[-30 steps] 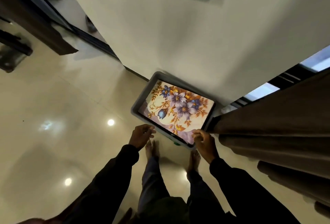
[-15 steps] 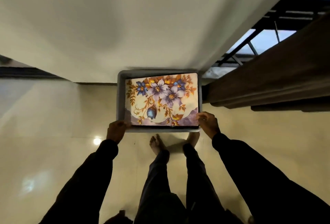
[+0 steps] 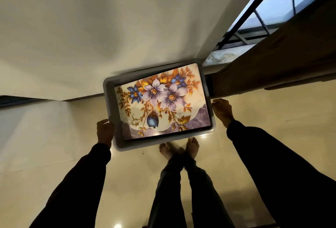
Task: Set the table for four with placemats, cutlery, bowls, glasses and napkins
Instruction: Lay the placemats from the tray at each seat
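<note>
The tray (image 3: 163, 143) sat in the middle of the frame, its long axis running left to right with the right end tipped toward the upper right. A hand held each short end. The floral mat (image 3: 163, 100) lay flat on top, filling most of the opening, so it lay between the two hands and touched neither.

The left hand (image 3: 105, 131) was at the tray's lower-left end, thumb hooked over the rim. The rest of its fingers went down the outside and could not be seen. The right hand (image 3: 222, 111) was at the right end, higher in the frame, thumb tip against the rim and the other fingers tucked out of sight under the edge. Both looked closed in a carrying grip on the tray, not on the mat.

The tray appeared lifted, hanging above the bare feet (image 3: 192, 146) and the glossy floor (image 3: 54, 137), with the wall (image 3: 91, 28) across the upper frame. No table showed anywhere. What lay under the mat was hidden too (the mat covered everything). The next move probably turned on keeping the tray level between both hands, since neither was clearly nearer.
</note>
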